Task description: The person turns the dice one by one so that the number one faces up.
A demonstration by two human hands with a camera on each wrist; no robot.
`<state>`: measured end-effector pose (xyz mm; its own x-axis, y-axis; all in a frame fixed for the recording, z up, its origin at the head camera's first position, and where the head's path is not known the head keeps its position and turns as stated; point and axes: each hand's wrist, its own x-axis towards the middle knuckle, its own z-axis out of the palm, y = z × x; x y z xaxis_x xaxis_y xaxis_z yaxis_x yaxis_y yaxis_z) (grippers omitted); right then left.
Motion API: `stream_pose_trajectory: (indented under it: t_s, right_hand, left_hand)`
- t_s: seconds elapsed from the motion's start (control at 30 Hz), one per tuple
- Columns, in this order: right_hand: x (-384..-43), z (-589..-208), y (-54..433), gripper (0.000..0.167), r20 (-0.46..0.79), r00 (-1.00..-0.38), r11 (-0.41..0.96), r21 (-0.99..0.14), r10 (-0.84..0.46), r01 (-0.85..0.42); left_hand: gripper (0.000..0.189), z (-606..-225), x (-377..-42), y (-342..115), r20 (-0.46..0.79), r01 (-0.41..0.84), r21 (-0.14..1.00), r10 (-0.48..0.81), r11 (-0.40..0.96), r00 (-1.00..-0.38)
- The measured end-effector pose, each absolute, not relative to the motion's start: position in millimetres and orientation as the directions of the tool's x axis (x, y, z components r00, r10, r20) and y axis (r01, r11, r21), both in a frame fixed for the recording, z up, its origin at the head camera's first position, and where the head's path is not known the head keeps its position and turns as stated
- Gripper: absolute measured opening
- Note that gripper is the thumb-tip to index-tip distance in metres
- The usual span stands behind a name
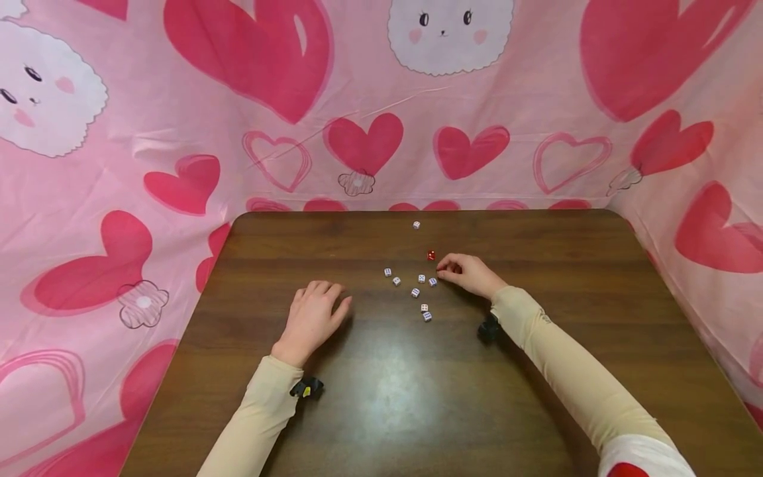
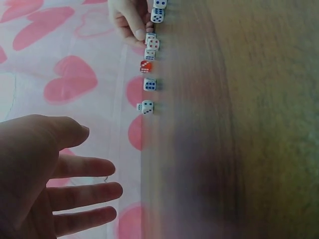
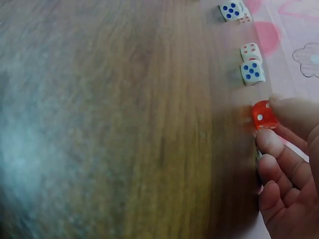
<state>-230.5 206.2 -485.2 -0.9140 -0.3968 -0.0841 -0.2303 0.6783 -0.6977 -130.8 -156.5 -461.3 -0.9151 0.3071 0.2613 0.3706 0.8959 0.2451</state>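
Observation:
My left hand (image 1: 312, 319) lies over the left part of the table, fingers loosely spread, holding nothing. In the left wrist view, its thumb and fingers (image 2: 84, 196) reach out relaxed. My right hand (image 1: 471, 273) is at the right side of a loose group of dice, its thumb and fingers bent and slightly parted. A red die (image 1: 431, 254) sits just beyond its fingertips; in the right wrist view the red die (image 3: 264, 115) overlaps the gap between thumb and index finger. Nearest white dice are one with blue pips (image 1: 432, 281) and its neighbour (image 1: 421, 278).
More white dice lie between the hands: a left pair, one die (image 1: 387, 271) beside another (image 1: 396, 281), one in the middle (image 1: 415, 292), and a near die (image 1: 427, 317). A lone die (image 1: 416, 225) is near the table's back edge. Pink heart-patterned cloth (image 1: 411, 99) surrounds the wooden table (image 1: 381, 411).

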Motion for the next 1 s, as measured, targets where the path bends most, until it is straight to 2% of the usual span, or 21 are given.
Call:
stream_pose_trajectory:
  t_s: [0.5,1.0]
  right_hand:
    - [-220.5,-487.2,215.1,0.016,-0.07,-0.909,0.666,-0.704,-0.411,-0.247]
    - [-173.7,-490.7,238.6,0.013,-0.049,-0.884,0.666,-0.677,-0.465,-0.313]
  left_hand:
    - [0.028,-457.6,-129.9,-158.1,0.233,0.365,0.261,0.308,0.894,-0.922]
    - [0.03,-457.1,-132.1,-164.1,0.214,0.36,0.297,0.306,0.884,-0.928]
